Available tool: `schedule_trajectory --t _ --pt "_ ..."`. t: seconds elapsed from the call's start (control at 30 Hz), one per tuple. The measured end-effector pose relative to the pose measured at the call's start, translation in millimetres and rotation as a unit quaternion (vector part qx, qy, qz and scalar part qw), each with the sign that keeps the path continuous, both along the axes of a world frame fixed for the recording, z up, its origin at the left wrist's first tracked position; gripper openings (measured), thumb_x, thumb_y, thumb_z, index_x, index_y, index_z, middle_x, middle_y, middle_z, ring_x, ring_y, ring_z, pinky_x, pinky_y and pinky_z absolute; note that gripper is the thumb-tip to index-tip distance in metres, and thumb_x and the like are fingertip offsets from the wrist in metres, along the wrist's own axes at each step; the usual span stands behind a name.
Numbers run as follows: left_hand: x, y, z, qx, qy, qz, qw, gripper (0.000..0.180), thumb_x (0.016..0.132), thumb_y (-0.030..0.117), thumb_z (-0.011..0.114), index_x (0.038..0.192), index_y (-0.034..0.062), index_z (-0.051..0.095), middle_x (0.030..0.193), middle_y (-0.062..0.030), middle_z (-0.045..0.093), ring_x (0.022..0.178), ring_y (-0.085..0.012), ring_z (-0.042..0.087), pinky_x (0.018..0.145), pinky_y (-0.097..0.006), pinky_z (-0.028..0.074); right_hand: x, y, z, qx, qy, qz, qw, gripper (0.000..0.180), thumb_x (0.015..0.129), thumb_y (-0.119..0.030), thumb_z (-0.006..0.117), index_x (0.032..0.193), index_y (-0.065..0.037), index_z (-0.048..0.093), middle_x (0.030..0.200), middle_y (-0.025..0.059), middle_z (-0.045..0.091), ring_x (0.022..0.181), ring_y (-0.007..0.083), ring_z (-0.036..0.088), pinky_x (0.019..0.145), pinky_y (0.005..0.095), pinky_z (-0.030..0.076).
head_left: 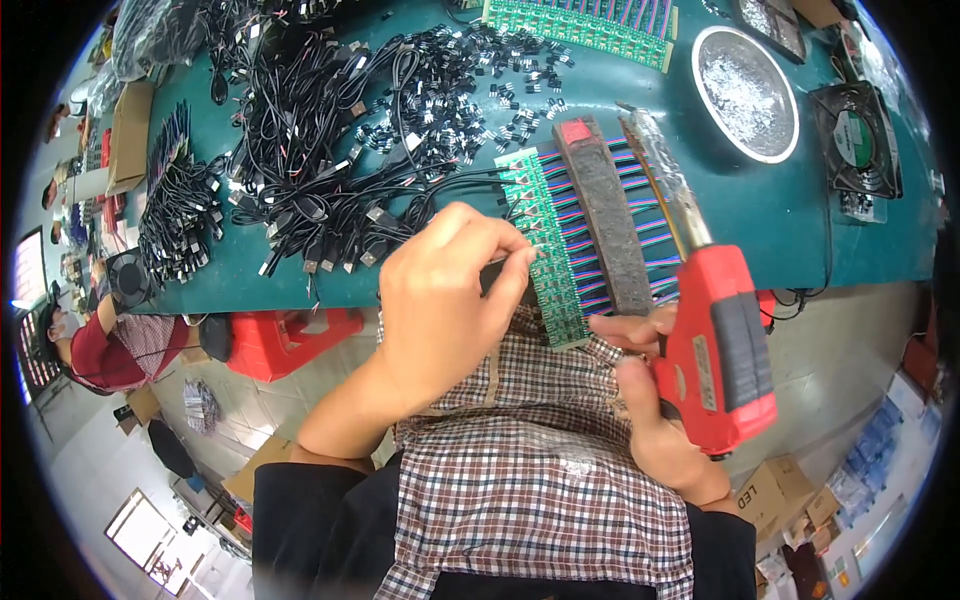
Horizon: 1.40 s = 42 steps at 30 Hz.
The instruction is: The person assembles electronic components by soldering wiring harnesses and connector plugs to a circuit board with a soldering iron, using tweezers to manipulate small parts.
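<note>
My left hand (445, 300) pinches a small black component against the near edge of a strip of green circuit boards (545, 245) with coloured ribbon wires (650, 235). A dark weighted bar (607, 220) lies across those wires. My right hand (655, 400) grips a red soldering gun (720, 345), its long tip (660, 170) pointing away over the wires. Both hands hover above my checked-apron lap at the green table's (760, 215) near edge.
A heap of black cables with plugs (310, 150) and loose small black components (470, 90) covers the table's left and centre. A round metal dish (745, 92), a fan (855, 140) and another green board strip (580, 25) sit far right. A red stool (285, 340) and a person (110, 345) are at left.
</note>
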State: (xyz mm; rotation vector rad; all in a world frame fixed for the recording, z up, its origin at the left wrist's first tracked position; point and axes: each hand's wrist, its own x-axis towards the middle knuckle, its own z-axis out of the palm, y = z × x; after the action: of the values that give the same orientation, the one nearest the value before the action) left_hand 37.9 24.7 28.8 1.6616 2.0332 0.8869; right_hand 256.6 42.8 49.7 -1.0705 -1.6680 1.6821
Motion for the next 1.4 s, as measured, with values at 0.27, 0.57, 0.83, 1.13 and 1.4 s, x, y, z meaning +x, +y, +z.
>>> schedule_trajectory --t 0.27,0.57,0.83,1.13,1.4 --pt "-2 6 -9 0.022 0.023 0.002 0.999 0.011 0.078 0.004 0.079 0.078 0.0063 0.068 0.074 -0.0013 0.062 0.053 -0.0115 0.05 0.046 -0.027 0.037 49 -22 17 -0.084 -0.103 -0.019 0.991 0.023 0.094 -0.009 0.069 0.113 -0.001 0.062 0.097 0.0081 0.067 0.087 0.0174 0.067 0.078 0.0314 0.054" --pt "1 8 -6 -0.002 0.05 -0.001 0.999 0.011 0.077 0.007 0.08 0.078 0.0062 0.069 0.073 -0.0022 0.062 0.05 -0.0127 0.05 0.046 -0.027 0.039 67 -39 -3 -0.084 -0.123 -0.009 0.989 0.026 0.097 -0.011 0.061 0.119 -0.002 0.05 0.073 0.0035 0.052 0.061 0.0109 0.05 0.058 0.0277 0.044" --pt "3 9 -5 -0.007 0.062 0.001 0.998 0.011 0.076 0.007 0.079 0.078 0.0063 0.068 0.073 -0.0026 0.061 0.05 -0.0135 0.051 0.046 -0.028 0.039 60 -37 -6 -0.073 -0.126 -0.016 0.989 0.01 0.096 -0.009 0.061 0.097 -0.001 0.055 0.073 0.0037 0.052 0.058 0.0108 0.05 0.053 0.0268 0.042" --pt "3 9 -5 -0.004 0.06 -0.001 0.998 0.011 0.077 0.007 0.079 0.078 0.0063 0.068 0.073 -0.0029 0.06 0.052 -0.0147 0.053 0.047 -0.029 0.039 63 -35 -7 -0.043 -0.137 0.002 0.99 0.011 0.096 -0.011 0.058 0.092 -0.002 0.051 0.072 0.0045 0.051 0.057 0.0114 0.048 0.053 0.0258 0.04" --pt "4 9 -5 -0.017 0.07 0.0 0.997 0.014 0.074 0.007 0.077 0.074 0.0077 0.063 0.072 -0.005 0.056 0.059 -0.0235 0.061 0.052 -0.035 0.047 66 -37 -2 -0.085 -0.141 -0.019 0.986 0.017 0.097 -0.017 0.061 0.092 -0.006 0.049 0.07 0.0035 0.048 0.054 0.0107 0.044 0.051 0.0266 0.039"
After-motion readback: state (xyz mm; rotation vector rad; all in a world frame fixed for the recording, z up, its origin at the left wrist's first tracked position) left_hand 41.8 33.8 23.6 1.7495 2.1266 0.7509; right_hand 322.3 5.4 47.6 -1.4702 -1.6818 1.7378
